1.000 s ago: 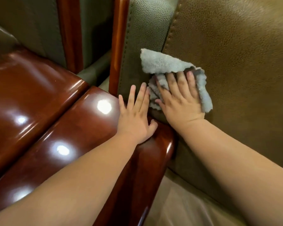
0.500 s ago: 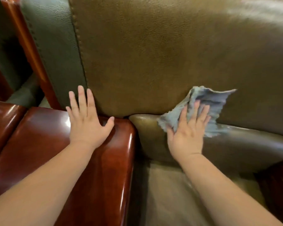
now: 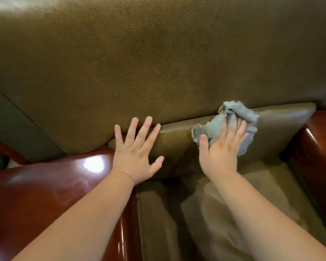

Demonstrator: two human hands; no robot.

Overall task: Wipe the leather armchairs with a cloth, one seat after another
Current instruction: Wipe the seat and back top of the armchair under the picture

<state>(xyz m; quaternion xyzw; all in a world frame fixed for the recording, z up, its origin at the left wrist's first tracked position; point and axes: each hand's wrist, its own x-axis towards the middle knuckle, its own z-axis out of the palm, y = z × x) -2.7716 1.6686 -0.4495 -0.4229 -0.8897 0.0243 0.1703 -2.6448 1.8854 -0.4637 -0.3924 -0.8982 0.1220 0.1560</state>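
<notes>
An olive-brown leather armchair fills the view, with its tall backrest (image 3: 158, 63) above a lower lumbar cushion (image 3: 282, 125) and the seat (image 3: 224, 213) below. A crumpled grey cloth (image 3: 211, 129) lies on the cushion just under the backrest. My right hand (image 3: 220, 147) presses flat on the cloth with straight fingers. My left hand (image 3: 135, 147) is spread open, fingers straight, over the left end of the cushion beside the glossy red-brown wooden armrest (image 3: 55, 194).
A second glossy wooden armrest (image 3: 320, 147) bounds the seat on the right. A darker green leather panel (image 3: 17, 125) and a strip of wood frame (image 3: 6, 151) show at the far left.
The cloth and my right hand have slid right along the cushion, and the cloth is more bunched. My left hand has left the armrest top and now spreads over the cushion's left end.
</notes>
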